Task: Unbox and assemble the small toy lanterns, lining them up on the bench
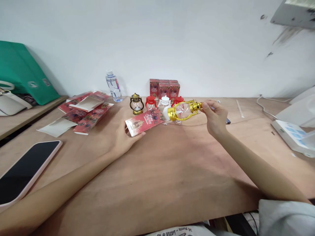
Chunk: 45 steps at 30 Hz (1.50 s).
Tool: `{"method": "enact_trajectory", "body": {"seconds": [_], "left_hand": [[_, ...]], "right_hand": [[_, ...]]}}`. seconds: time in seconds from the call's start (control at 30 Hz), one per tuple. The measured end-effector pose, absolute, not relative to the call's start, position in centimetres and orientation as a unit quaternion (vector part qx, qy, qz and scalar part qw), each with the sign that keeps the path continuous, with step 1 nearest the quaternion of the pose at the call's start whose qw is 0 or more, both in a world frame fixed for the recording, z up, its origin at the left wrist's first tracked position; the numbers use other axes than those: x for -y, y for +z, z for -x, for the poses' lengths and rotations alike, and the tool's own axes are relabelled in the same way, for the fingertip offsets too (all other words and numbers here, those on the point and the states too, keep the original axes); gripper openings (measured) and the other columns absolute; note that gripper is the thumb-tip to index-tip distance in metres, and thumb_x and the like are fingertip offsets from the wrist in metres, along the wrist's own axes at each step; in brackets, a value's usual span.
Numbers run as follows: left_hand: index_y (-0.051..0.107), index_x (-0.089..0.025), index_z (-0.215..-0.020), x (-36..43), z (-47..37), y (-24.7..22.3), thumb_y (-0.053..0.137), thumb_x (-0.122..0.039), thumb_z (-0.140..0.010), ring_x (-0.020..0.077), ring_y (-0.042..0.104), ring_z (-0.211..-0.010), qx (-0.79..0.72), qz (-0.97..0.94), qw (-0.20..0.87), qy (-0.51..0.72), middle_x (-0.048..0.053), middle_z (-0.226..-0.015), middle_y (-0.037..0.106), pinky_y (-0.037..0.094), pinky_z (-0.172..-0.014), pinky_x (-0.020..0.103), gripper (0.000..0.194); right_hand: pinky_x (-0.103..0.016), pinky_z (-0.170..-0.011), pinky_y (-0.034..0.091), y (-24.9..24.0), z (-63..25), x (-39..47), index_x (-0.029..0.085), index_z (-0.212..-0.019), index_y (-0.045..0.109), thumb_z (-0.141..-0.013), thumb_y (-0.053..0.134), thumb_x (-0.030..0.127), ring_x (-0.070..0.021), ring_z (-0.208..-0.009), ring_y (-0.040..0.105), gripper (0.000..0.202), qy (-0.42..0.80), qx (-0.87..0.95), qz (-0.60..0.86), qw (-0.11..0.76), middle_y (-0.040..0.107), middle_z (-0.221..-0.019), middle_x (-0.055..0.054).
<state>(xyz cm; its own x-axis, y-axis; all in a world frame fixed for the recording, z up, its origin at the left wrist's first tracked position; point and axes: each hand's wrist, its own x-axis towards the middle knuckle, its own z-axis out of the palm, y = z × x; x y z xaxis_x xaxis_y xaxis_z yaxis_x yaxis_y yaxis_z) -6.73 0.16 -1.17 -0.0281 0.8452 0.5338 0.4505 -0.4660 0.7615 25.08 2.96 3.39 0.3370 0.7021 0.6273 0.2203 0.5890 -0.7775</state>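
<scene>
My left hand [126,137] is closed around a red printed gift box [145,122], held tilted above the table. Between the fingertips of my right hand [214,114] is the top of a shiny gold mini lantern [183,110], which lies nearly sideways in the air. Its base points at the right end of the box, where something white shows between them; whether they touch I cannot tell. Behind them stand a bronze lantern [136,104], a red lantern [151,103], a white lantern [165,101] and another red lantern [178,100], partly hidden.
Several red boxes [164,88] are stacked against the wall. Flattened boxes [91,114] lie in a pile at the left, near a water bottle [114,87]. A phone [28,168] rests at the front left. A white power strip [294,136] sits at the right.
</scene>
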Motion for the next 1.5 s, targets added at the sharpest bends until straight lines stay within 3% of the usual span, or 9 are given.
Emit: {"method": "enact_trajectory", "body": {"seconds": [0.17,0.43,0.63,0.83,0.97,1.13,1.3,1.4,1.5], "left_hand": [[0.046,-0.019,-0.101,-0.7,6.9,-1.7,0.077,-0.037,-0.061,0.0222,0.064,-0.093,-0.502,-0.639,0.153,0.562,0.006,-0.1,0.063,0.055,-0.081,0.038,0.054],[0.044,-0.02,-0.101,-0.6,6.8,-1.9,0.076,-0.04,-0.061,0.0231,0.063,-0.094,-0.492,-0.65,0.146,0.561,0.006,-0.101,0.06,0.054,-0.082,0.04,0.054],[0.046,-0.021,-0.101,-0.7,7.2,-2.6,0.076,-0.042,-0.063,0.0229,0.062,-0.091,-0.484,-0.679,0.108,0.541,0.004,-0.098,0.059,0.054,-0.078,0.039,0.053],[0.049,-0.022,-0.111,-0.5,7.1,1.2,0.073,-0.04,-0.068,0.0279,0.055,-0.098,-0.421,-0.782,-0.04,0.457,0.009,-0.105,0.057,0.048,-0.082,0.043,0.052],[0.05,-0.017,-0.111,-1.8,6.1,6.9,0.073,-0.043,-0.066,0.0327,0.05,-0.103,-0.42,-0.802,-0.131,0.404,0.013,-0.108,0.055,0.043,-0.088,0.047,0.057],[0.044,-0.016,-0.121,-4.0,3.9,12.3,0.074,-0.045,-0.066,0.0368,0.044,-0.116,-0.381,-0.815,-0.149,0.411,0.013,-0.117,0.053,0.031,-0.102,0.05,0.069],[0.038,-0.018,-0.126,-3.6,2.5,14.1,0.076,-0.046,-0.065,0.0355,0.043,-0.12,-0.349,-0.813,-0.135,0.445,0.012,-0.123,0.051,0.034,-0.101,0.047,0.077],[0.037,-0.02,-0.128,-2.5,3.0,14.4,0.078,-0.042,-0.063,0.0307,0.047,-0.117,-0.333,-0.829,-0.105,0.436,0.012,-0.128,0.049,0.04,-0.098,0.042,0.079],[0.044,-0.021,-0.124,-1.7,4.1,14.7,0.075,-0.04,-0.068,0.0257,0.053,-0.113,-0.312,-0.878,-0.053,0.359,0.009,-0.126,0.053,0.043,-0.094,0.037,0.067]], "right_hand": [[-0.034,-0.062,0.052,4.5,-25.9,-2.8,0.021,-0.074,0.067,-0.073,0.07,0.04,-0.0151,-0.071,0.057,0.019,0.15,0.605,0.412,0.665,0.055,-0.087,-0.003],[-0.036,-0.07,0.052,4.9,-23.7,-0.2,0.024,-0.076,0.069,-0.083,0.062,0.035,-0.0187,-0.082,0.06,0.015,0.115,0.793,0.398,0.447,0.062,-0.088,-0.004],[-0.04,-0.081,0.051,5.3,-23.4,0.7,0.025,-0.084,0.069,-0.085,0.06,0.03,-0.0204,-0.091,0.061,0.011,0.104,0.832,0.369,0.401,0.063,-0.092,-0.004],[-0.043,-0.086,0.049,6.7,-24.1,0.9,0.026,-0.097,0.065,-0.086,0.058,0.036,-0.0226,-0.098,0.061,0.017,0.133,0.851,0.391,0.324,0.064,-0.102,-0.005],[-0.048,-0.094,0.045,9.6,-22.7,1.4,0.028,-0.123,0.053,-0.079,0.066,0.041,-0.0278,-0.111,0.054,0.048,0.063,0.851,0.397,0.338,0.058,-0.121,-0.007],[-0.05,-0.095,0.043,13.4,-17.8,1.8,0.03,-0.133,0.042,-0.074,0.071,0.034,-0.0321,-0.118,0.047,0.066,0.016,0.87,0.328,0.368,0.05,-0.129,-0.007],[-0.052,-0.093,0.043,14.8,-15.1,-0.1,0.028,-0.125,0.045,-0.076,0.067,0.025,-0.0348,-0.119,0.043,0.055,-0.038,0.849,0.342,0.4,0.047,-0.128,-0.008],[-0.048,-0.09,0.047,14.7,-15.5,-1.1,0.023,-0.115,0.05,-0.072,0.069,0.022,-0.0306,-0.111,0.05,0.047,-0.026,0.844,0.347,0.409,0.052,-0.118,-0.009],[-0.042,-0.084,0.051,14.3,-16.3,-1.2,0.02,-0.108,0.051,-0.068,0.072,0.023,-0.0243,-0.098,0.056,0.045,0.015,0.847,0.341,0.407,0.052,-0.114,-0.009]]}}
